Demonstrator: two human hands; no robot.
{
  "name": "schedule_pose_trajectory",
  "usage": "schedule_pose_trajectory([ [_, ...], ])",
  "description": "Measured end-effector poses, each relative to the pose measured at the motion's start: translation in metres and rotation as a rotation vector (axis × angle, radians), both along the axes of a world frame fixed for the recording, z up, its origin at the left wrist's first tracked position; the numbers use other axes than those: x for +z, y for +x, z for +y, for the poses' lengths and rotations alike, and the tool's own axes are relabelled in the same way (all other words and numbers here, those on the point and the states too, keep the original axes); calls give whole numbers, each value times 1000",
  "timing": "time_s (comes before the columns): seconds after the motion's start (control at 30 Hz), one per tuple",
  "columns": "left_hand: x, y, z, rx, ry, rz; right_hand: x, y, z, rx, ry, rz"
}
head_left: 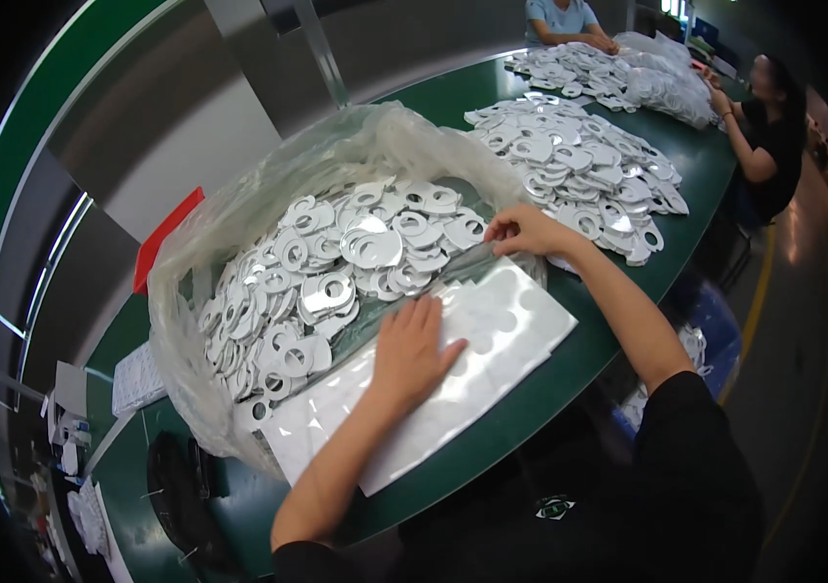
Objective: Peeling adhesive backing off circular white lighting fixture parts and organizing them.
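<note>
My left hand [409, 352] lies flat with its fingers stretched out on a stack of shiny white sheets [521, 345], which have faint round outlines. The sheets rest along the near edge of the green table. Beyond them, a large clear plastic bag [176, 374] lies spread open around a heap of flat white pieces with round holes [372, 248]. My right hand [534, 236] is at the bag's right edge, beyond the sheets' far right corner. Its thumb and fingers are pinched together; what is between them is too small to make out.
More holed white pieces [579, 165] lie piled at right, with another pile [569, 70] farther back. Two people sit there near a filled plastic bag [672, 89]. A red panel [166, 238] stands at left; a black bag [176, 500] lies near left. A blue bin [720, 335] sits below right.
</note>
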State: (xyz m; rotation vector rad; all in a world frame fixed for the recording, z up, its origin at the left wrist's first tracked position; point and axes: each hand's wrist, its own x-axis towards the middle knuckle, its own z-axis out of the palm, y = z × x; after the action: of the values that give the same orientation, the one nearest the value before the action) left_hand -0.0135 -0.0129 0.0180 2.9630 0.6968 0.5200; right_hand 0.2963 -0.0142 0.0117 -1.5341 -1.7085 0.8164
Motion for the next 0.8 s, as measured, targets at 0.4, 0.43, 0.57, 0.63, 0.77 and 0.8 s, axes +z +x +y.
schedule_pose_trajectory([
  [0.4,36,-200,-35,679,-460,-524,40,-82,-114,-257,94,24],
  [0.43,30,-212,-42,765,-523,-566,37,-88,-120,-225,46,50],
  [0.57,-3,-235,-64,749,-807,-836,32,-108,-122,-193,-23,-55],
  [0.63,-3,-228,-71,783,-836,-825,32,-118,-117,-179,-96,29],
  [0.77,14,-216,-68,925,-1030,-987,23,-130,-119,-137,101,-206],
  [0.8,13,-219,-66,936,-1096,-955,21,-130,-119,-136,98,-205],
])
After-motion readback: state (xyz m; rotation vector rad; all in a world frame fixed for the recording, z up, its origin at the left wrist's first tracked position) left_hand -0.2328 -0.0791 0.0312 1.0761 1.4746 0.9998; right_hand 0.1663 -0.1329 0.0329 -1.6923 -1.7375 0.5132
